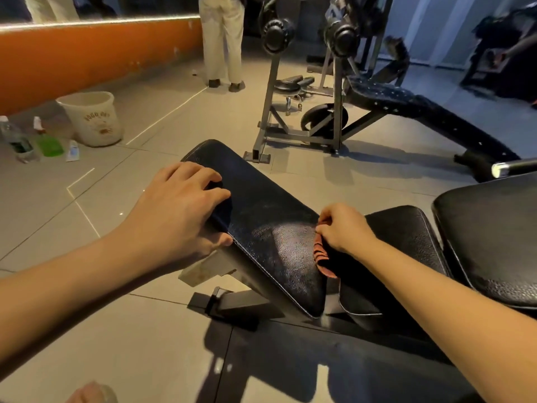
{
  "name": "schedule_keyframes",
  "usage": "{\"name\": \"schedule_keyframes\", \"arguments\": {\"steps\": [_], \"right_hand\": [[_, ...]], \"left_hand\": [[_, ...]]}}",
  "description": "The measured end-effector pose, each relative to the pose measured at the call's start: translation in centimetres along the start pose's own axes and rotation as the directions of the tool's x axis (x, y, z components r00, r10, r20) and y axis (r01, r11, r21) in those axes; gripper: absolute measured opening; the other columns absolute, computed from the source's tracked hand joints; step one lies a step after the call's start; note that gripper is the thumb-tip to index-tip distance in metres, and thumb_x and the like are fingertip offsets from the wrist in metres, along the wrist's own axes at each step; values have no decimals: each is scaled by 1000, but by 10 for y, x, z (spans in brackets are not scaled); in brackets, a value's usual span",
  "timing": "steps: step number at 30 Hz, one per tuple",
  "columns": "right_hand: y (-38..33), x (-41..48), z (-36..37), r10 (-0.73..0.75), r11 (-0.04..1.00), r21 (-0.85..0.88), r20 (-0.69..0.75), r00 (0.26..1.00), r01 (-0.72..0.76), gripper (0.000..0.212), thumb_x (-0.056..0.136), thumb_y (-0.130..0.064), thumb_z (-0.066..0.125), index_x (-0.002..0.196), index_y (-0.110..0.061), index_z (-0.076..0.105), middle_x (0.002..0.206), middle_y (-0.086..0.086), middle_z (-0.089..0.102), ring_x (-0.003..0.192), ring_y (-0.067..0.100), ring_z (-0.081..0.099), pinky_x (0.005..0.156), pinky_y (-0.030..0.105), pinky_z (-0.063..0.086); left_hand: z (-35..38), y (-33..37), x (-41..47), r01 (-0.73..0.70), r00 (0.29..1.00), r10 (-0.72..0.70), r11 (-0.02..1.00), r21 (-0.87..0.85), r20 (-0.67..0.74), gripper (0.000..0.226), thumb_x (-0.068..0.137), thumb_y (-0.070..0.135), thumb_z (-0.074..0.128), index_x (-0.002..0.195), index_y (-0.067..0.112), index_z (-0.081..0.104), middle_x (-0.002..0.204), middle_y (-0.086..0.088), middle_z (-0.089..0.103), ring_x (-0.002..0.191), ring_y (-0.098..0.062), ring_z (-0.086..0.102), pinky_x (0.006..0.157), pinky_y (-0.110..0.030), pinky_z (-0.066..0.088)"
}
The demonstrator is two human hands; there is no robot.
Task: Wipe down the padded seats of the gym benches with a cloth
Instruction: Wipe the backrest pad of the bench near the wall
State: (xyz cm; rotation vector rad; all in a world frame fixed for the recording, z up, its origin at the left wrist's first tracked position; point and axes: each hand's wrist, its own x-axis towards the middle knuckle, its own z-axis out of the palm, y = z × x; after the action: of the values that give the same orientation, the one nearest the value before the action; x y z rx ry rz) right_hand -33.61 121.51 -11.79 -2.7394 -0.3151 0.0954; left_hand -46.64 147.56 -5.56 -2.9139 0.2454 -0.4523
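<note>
A black padded bench seat (261, 216) slants across the middle of the view, with a damp sheen on its near part. My left hand (180, 210) holds the pad's left edge, fingers curled over the top and thumb under the seam. At the pad's right edge, my right hand (343, 228) pinches an orange-red cloth (322, 257), which hangs down into the gap beside a second black pad (406, 237). A third black pad (494, 237) lies at the right.
A cream bucket (93, 117), a clear bottle (17, 141) and a green spray bottle (46, 141) stand on the tiled floor at the left. A weight machine (305, 91) and a long black bench (421, 112) stand behind. A person in light trousers (223, 42) stands at the back.
</note>
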Motion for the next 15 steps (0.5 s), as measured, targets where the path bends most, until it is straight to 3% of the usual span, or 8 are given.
{"name": "schedule_keyframes", "arguments": {"steps": [2,4,6,7,10,12,13,15], "right_hand": [[-6,-4,2,-22,1000,-5,-13,1000,22,3,92,-23,70,91,-26,71,95,-2,72,95,19,67,77,27,42],[-32,-17,0,-239,963,126,0,971,237,2,93,-28,70,94,-29,72,94,-10,71,88,6,63,78,25,44],[-57,-35,-5,-443,877,227,39,896,424,7,94,-32,69,99,-30,74,98,-15,71,93,5,63,82,23,49],[-58,-34,-5,-468,867,216,41,883,449,10,95,-32,69,101,-28,75,99,-15,71,96,6,63,84,23,50],[-19,-1,-1,-193,979,68,-23,981,194,11,93,-26,70,99,-20,77,100,-2,73,99,20,66,86,32,49],[2,8,3,-7,1000,-27,-56,998,5,10,93,-24,69,97,-18,77,99,6,75,100,28,68,80,30,47],[2,7,5,-1,1000,-26,-79,997,-1,11,93,-23,68,97,-18,77,98,5,75,100,27,68,78,29,45],[-19,-6,6,-140,987,69,-106,985,147,10,93,-25,69,98,-22,77,96,-4,73,96,17,67,79,25,43]], "left_hand": [[0,-1,0,-2,1000,2,1000,1,-5,73,66,66,78,124,22,71,129,-8,64,124,-35,54,104,-53,44],[0,-1,0,3,1000,-3,1000,5,-13,73,66,66,78,125,22,70,130,-8,64,125,-35,53,105,-52,43],[0,0,1,13,1000,-13,1000,1,-11,75,67,65,79,127,23,69,132,-7,63,128,-34,52,106,-52,42],[0,0,2,16,1000,-16,1000,-4,-2,75,67,66,78,128,24,68,134,-7,62,129,-34,50,107,-52,42],[-2,3,2,18,1000,-18,1000,-19,19,76,70,69,73,132,26,65,137,-3,59,132,-31,47,110,-49,37],[-3,3,0,21,1000,-21,999,-39,12,75,72,69,73,134,27,64,139,-2,58,134,-30,45,113,-47,35],[-4,4,-1,21,1000,-21,999,-47,10,75,73,68,74,135,27,63,140,-2,57,135,-29,44,114,-46,34],[-5,3,0,22,1000,-22,999,-45,4,76,74,68,73,138,28,60,143,-1,55,138,-29,42,115,-46,32]]}}
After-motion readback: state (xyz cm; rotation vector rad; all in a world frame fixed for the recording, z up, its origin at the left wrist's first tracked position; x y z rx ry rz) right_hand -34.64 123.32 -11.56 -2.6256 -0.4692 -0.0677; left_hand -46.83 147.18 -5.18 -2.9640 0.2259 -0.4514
